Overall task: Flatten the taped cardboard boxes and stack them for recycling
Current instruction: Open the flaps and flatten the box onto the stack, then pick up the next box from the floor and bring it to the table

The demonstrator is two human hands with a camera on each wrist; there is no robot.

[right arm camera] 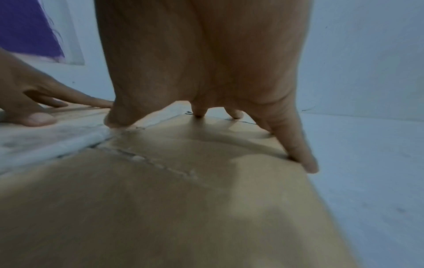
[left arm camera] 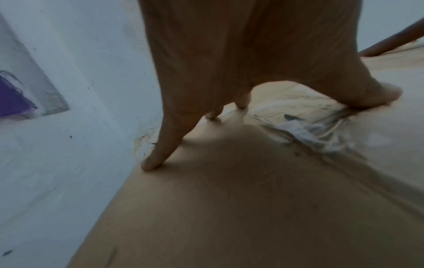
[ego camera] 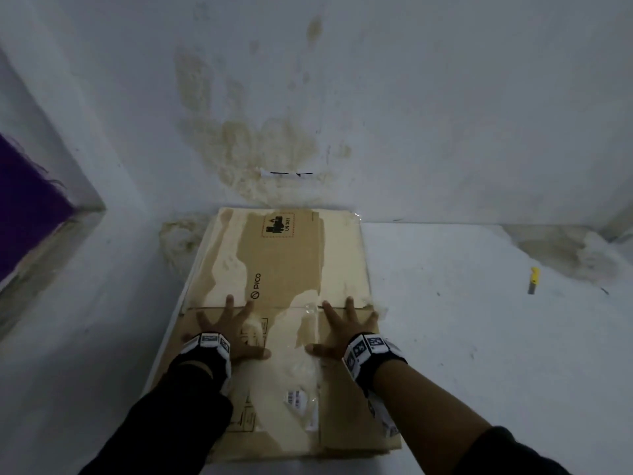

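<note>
Both hands are pressing down on the flattened cardboard box (ego camera: 284, 303), which is lying on the white floor (ego camera: 479, 337) with its far end against the wall (ego camera: 376, 97). Left hand (ego camera: 228, 332) and right hand (ego camera: 346, 332) are both splayed flat, fingers spread apart, gripping nothing, thumbs pointing inward toward the clear tape (ego camera: 305, 368) running down the middle.

Head view is giving what the wrists aren't: the whole box outline, "PICO" print, a UN hazard label (ego camera: 278, 226) near the far end, a barcode sticker (ego camera: 293, 397) under the tape, more cardboard edges showing beneath along the near right side, and a yellow box cutter (ego camera: 533, 280) lying well apart on the floor to the right.

Left wrist view is showing fingertips (left arm camera: 151, 163) bearing on the cardboard at its left edge, and wrinkled tape beside the thumb. Right wrist view is showing the little finger at the right edge, plus a torn seam line.

Room: the wall is stained yellowish-brown above the box, similar staining at the floor corners, and a purple panel (ego camera: 24, 207) is sitting in a recess at left.
</note>
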